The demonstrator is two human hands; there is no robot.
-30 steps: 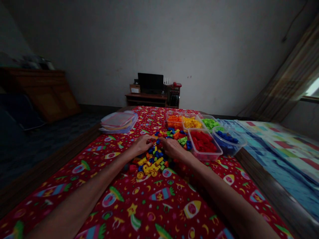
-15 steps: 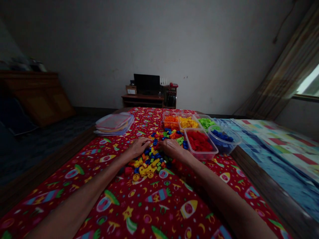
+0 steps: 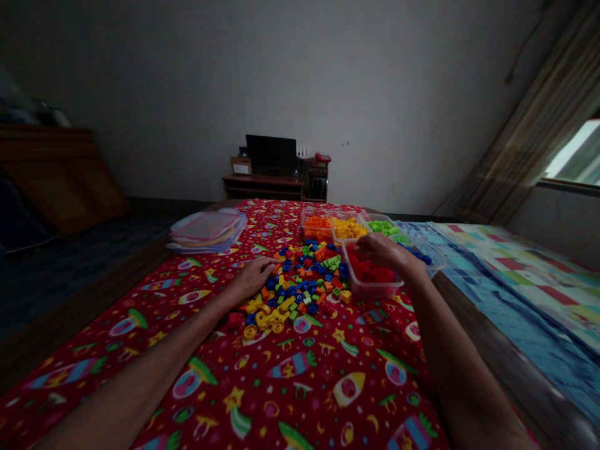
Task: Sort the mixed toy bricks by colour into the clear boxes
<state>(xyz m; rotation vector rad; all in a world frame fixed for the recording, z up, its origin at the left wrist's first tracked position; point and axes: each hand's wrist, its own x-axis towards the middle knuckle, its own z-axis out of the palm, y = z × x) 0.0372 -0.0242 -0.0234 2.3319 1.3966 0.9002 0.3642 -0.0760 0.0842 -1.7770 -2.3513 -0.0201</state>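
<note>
A loose heap of colourful toy building bricks (image 3: 300, 284) lies on the red patterned tablecloth (image 3: 300, 400). At its left edge rests my left hand (image 3: 253, 277), fingers curled together against the bricks; whatever they may hold is hidden. My right hand (image 3: 387, 251) is over the clear plastic box of red bricks (image 3: 372, 290), its fingers bent and drawn together, pointing down into the box. I cannot make out anything between them. Red bricks (image 3: 370, 270) fill much of that box. Yellow wheeled pieces (image 3: 269, 320) lie at the near side of the heap.
Behind the red box stand containers of orange bricks (image 3: 317, 225), yellow bricks (image 3: 347, 229) and green bricks (image 3: 382, 227). A round tub of blue bricks (image 3: 424, 257) is partly behind my right wrist. Stacked lids (image 3: 206, 231) lie at left. A bed (image 3: 506, 281) adjoins the right side.
My right hand has moved right, from the brick heap to above the red box, uncovering bricks. My left hand stays at the heap's left edge. The view has shifted slightly.
</note>
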